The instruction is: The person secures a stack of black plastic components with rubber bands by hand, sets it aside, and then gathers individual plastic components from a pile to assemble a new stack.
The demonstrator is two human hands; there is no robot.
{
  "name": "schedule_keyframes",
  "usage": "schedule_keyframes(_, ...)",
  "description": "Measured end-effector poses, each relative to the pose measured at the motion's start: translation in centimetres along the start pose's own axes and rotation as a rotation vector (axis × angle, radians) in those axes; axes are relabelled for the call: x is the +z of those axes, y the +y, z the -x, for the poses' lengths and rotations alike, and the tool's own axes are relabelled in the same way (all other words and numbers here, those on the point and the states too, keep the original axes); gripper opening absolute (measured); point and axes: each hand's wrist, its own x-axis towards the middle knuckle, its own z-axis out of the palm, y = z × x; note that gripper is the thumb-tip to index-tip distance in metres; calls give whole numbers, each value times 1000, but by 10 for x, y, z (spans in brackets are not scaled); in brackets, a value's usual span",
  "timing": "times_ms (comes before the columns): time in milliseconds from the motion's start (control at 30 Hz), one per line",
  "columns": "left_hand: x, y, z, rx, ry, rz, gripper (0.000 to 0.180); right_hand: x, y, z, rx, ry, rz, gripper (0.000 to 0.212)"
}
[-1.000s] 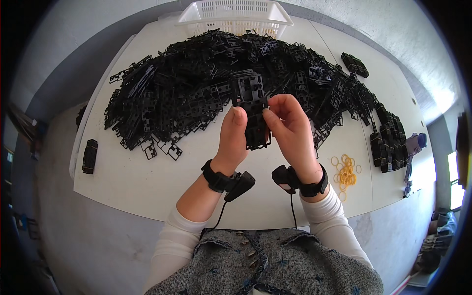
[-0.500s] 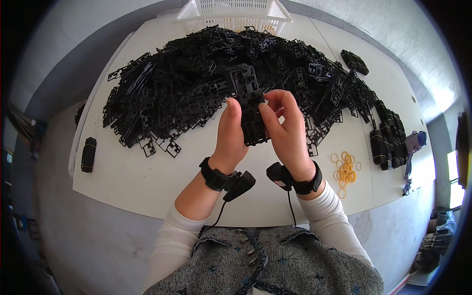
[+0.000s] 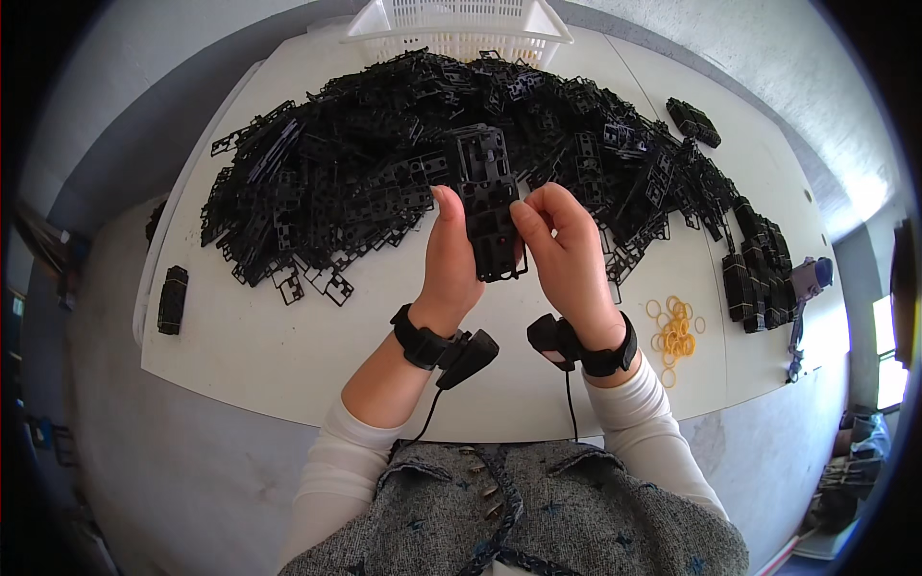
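Between my hands, above the near edge of a big heap, is a stack of flat black plastic frames (image 3: 492,216) with cut-out openings. My left hand (image 3: 449,254) is wrapped round the stack's left side, its thumb pointing up. On the right edge, the thumb and fingers of my right hand (image 3: 562,240) pinch the stack. One frame's lower right corner stands slightly out from the others. The heap of loose black plastic frames (image 3: 365,163) spreads across the table (image 3: 279,355) just beyond my hands.
Yellow rubber bands (image 3: 677,331) lie right of my right forearm. Banded bundles of black frames (image 3: 759,274) stand at the right, with one bundle (image 3: 693,122) farther back and another bundle (image 3: 173,300) at the left edge. A white plastic basket (image 3: 456,43) is behind the heap.
The stack has turned a little more upright in my left hand. My right hand has shifted slightly to the right and down along its edge.
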Motion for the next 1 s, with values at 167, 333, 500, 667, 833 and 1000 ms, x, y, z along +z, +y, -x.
schedule_keyframes(167, 3, 2, 2, -16, 9, 45, 75, 5, 3, 0, -20, 40, 22, 17)
schedule_keyframes(333, 7, 1, 2, 40, 10, 49, 71, 10, 10, -2, -238, 155, 228, 17)
schedule_keyframes(500, 1, -1, 1, 48, 41, 15, 73, 13, 6, -2, -420, 237, 394, 16)
schedule_keyframes(667, -9, -4, 1, 30, -14, 64, 76, 18, 6, -1, -458, 273, 441, 17)
schedule_keyframes(833, -7, -4, 1, 37, -32, 43, 75, 14, 11, -6, -524, 276, 462, 19)
schedule_keyframes(1000, 3, 2, 4, 54, -31, -27, 72, 7, 9, -8, -497, 242, 439, 16)
